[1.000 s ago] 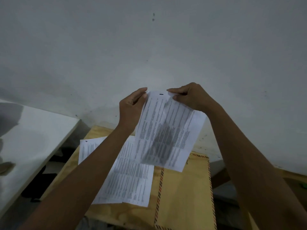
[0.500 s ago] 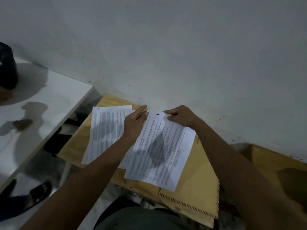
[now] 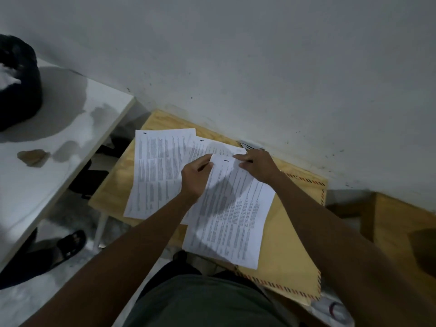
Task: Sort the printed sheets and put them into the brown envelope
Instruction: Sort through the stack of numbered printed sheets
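A printed sheet marked "1" [image 3: 232,215] lies slanted over the brown envelope [image 3: 287,246], which has a red-striped border. My left hand [image 3: 194,177] pinches the sheet's top left corner. My right hand [image 3: 256,166] holds its top right edge with curled fingers. Beneath it, a second printed sheet [image 3: 207,147] pokes out at the top. A third printed sheet [image 3: 157,171] lies flat to the left on the plywood table [image 3: 111,192].
A white table [image 3: 54,147] stands at the left with a black bag [image 3: 16,81] and a small brown scrap [image 3: 33,157] on it. A grey wall runs close behind. A sandalled foot [image 3: 70,244] is on the floor at lower left.
Both hands have brought the sheet down from the air onto the envelope and the other sheets. The camera has tilted down, so more of the table and floor shows.
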